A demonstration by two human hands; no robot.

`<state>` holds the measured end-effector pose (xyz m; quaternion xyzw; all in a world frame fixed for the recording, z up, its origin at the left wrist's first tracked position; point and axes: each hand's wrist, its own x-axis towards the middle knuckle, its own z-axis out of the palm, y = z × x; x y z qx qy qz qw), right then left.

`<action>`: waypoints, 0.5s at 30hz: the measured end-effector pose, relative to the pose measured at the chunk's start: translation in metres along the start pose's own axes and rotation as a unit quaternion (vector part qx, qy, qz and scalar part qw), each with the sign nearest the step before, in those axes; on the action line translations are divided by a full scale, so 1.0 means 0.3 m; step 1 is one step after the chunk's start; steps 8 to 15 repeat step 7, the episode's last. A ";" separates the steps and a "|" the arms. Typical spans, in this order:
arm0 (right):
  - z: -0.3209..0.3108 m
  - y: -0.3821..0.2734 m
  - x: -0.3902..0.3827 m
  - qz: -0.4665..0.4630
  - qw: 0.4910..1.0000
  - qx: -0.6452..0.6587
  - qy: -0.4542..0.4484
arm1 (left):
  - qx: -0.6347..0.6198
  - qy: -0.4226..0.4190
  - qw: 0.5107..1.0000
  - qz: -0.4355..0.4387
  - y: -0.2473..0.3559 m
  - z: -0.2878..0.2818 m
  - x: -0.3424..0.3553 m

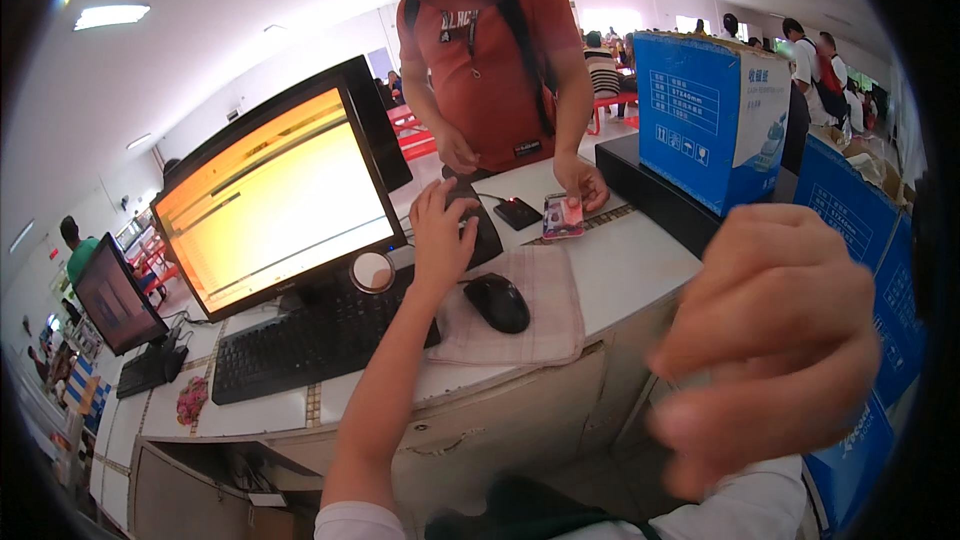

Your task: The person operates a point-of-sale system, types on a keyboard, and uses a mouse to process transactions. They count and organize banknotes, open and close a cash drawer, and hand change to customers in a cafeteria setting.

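My left hand (442, 230) reaches over the keyboard (300, 340), its fingers apart and bent over a dark device (483, 237) beside the monitor. Close in front of me my right hand (775, 340) is raised and blurred, fingers curled in; what they hold, if anything, is hidden. Across the counter a person in a red shirt (490, 70) has a hand (582, 183) on a small flat pink-and-grey item (562, 217) at the counter. Just left of it lies a small black card-reader-like box (517, 213) with a red light. A black mouse (497, 302) rests on a checked cloth (555, 310).
A lit monitor (280, 200) stands at left, with a round mirror-like disc (372, 272) near its lower corner. A second, smaller screen (118, 292) is farther left. A blue cardboard box (690, 120) sits on a black case (640, 180); more blue boxes (850, 200) are stacked at right.
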<state>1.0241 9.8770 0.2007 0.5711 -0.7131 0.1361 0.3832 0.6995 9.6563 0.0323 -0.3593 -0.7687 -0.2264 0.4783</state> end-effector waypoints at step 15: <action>-0.047 -0.155 -0.022 0.030 0.998 0.018 -0.060 | 0.030 -0.067 0.997 -0.029 0.050 -0.054 0.056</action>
